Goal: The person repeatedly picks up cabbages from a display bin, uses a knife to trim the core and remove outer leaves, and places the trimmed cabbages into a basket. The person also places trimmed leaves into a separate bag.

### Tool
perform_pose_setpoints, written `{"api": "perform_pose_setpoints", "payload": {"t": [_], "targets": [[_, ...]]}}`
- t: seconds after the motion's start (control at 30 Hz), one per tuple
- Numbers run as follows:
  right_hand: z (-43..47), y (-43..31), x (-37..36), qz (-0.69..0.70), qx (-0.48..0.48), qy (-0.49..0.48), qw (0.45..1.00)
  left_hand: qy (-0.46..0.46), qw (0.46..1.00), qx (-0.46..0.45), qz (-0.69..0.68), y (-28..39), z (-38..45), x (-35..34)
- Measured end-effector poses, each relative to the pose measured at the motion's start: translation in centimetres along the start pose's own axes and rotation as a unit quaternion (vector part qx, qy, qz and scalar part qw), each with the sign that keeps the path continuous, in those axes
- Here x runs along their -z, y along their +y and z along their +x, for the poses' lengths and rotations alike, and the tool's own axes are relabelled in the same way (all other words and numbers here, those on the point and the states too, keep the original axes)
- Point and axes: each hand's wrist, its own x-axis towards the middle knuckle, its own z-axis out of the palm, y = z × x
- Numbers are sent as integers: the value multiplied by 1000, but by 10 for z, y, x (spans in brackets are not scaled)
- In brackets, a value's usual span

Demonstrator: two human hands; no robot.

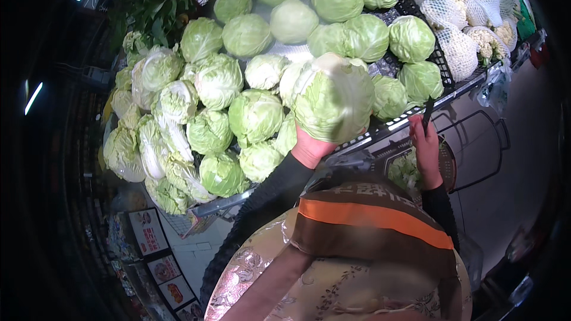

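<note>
My left hand (313, 143) holds up a large pale green cabbage (332, 98) from below, in front of the heaped display; most of its fingers are hidden under the head. To the right, my right hand (421, 136) is closed around a dark knife (428, 113), whose blade points up and away, near the rack's front edge. Many green cabbages (256, 118) lie around and behind the held one. Below my right hand stands a basket with cut green leaves (405, 170) in it.
Napa cabbages (154, 147) are piled at the left, dark leafy greens (156, 4) behind them. Cauliflowers in foam nets (450, 49) lie at the right beyond a black divider (439, 49). The rack's metal front edge (397, 127) runs before me. A plastic bag (494, 84) hangs there.
</note>
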Motion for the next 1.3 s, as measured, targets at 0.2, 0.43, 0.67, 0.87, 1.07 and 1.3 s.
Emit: {"api": "perform_pose_setpoints", "payload": {"t": [0.2, 0.43, 0.67, 0.87, 1.07, 1.3], "targets": [[-30, -59, -72, 8, 79, -145, 986, -36, 988, -71, 129, 23, -73, 19], [-98, -37, -73, -26, 77, -167, 983, -33, 923, -50, 381, 12, -94, 20], [-149, -18, -55, -55, 1, -78, 995, -150, 860, 51, 485, -5, -89, 28], [-172, -18, -52, -54, 27, -18, 998, -200, 780, 195, 559, -1, -62, -8], [-181, -23, -47, -78, 3, 40, 996, -250, 662, 171, 686, -19, -52, -36], [-191, -18, -47, -82, -32, 85, 992, -190, 689, 218, 664, -26, -67, -54]]}}
